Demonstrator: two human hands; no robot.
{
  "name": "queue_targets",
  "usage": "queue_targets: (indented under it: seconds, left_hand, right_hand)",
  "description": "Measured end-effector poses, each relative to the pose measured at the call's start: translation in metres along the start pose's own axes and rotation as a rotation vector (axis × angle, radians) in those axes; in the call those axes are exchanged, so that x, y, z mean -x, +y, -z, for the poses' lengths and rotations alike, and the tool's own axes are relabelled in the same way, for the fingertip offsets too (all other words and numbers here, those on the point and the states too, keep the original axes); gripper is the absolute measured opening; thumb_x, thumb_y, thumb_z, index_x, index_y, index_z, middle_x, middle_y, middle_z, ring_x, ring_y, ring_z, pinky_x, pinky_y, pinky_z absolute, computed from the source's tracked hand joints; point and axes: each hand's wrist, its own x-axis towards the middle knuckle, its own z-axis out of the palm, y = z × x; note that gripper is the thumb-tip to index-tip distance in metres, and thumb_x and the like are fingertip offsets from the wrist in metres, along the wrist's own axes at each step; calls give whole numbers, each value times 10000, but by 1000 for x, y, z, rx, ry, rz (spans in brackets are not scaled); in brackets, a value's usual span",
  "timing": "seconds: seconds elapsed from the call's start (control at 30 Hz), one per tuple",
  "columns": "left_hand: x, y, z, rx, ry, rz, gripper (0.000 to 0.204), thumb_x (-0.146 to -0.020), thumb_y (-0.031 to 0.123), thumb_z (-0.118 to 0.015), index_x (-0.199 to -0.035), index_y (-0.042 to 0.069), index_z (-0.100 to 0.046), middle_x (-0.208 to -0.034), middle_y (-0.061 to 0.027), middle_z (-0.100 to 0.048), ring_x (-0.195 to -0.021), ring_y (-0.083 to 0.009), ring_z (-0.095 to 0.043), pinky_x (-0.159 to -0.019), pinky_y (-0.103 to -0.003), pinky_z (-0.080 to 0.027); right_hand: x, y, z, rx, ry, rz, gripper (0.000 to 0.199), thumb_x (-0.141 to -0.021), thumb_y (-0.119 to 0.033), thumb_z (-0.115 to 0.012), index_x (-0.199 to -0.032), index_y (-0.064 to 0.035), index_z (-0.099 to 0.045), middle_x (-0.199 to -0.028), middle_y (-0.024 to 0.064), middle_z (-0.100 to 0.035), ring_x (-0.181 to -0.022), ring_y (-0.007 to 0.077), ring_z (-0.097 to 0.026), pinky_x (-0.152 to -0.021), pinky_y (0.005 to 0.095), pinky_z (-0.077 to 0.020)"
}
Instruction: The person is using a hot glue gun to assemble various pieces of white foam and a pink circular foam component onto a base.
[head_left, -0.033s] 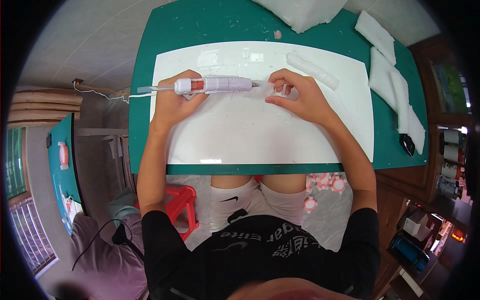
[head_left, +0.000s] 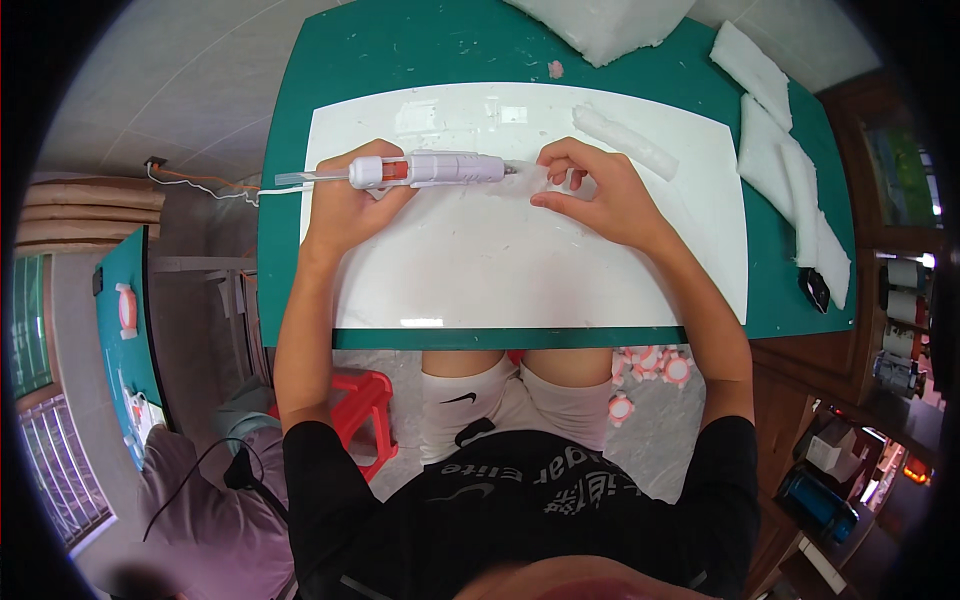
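My left hand [head_left: 352, 205] is wrapped round a white hot glue gun [head_left: 455, 168] with an orange-red section, lying level over the white board [head_left: 480, 270]. A clear glue stick [head_left: 310, 177] juts from its back end, and its nozzle points right. Facing the nozzle, my right hand [head_left: 590, 190] has its thumb and fingers curved round a small, whitish, half see-through piece [head_left: 527, 182]. That piece seems to be wadding and blends into the board. Whether the nozzle touches it I cannot tell. A strip of white wadding [head_left: 627, 142] rests just beyond my right hand.
The board lies on a green table [head_left: 400, 50]. White wadding sheets [head_left: 770, 150] line its right side, near a small black object [head_left: 814, 289]; a large white block [head_left: 610, 25] stands at the back. Beneath are a red stool [head_left: 365, 415] and pink-white pieces [head_left: 650, 365]. Another person [head_left: 215, 490] sits left.
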Motion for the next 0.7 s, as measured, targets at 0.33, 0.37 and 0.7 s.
queue_targets:
  seconds: [0.33, 0.37, 0.7]
  left_hand:
    - [-1, 0, -1, 35, -13, 24, 183, -763, 101, -808, -885, 25, -695, -727, -50, -673, -641, -111, -591, -589, -258, -469]
    - [-1, 0, -1, 30, -12, 10, 184, -764, 103, -808, -886, 26, -695, -727, -48, -673, -640, -111, -591, -588, -257, -467]
    - [3, -1, -1, 25, -20, 45, 184, -770, 118, -809, -890, 32, -700, -727, -46, -677, -638, -107, -587, -583, -257, -460]
  right_hand:
    - [0, -1, 1, -3, -4, -11, 326, -797, -180, -842, -1053, -78, -668, -870, 21, -663, -778, 131, -596, -689, 260, -484]
    - [0, -1, 1, -4, -5, -10, 329, -795, -181, -844, -1053, -77, -669, -872, 22, -663, -779, 131, -596, -689, 259, -484]
    - [2, -4, -3, -2, 3, -3, 347, -786, -194, -851, -1059, -75, -673, -865, 24, -659, -761, 136, -573, -691, 258, -478]
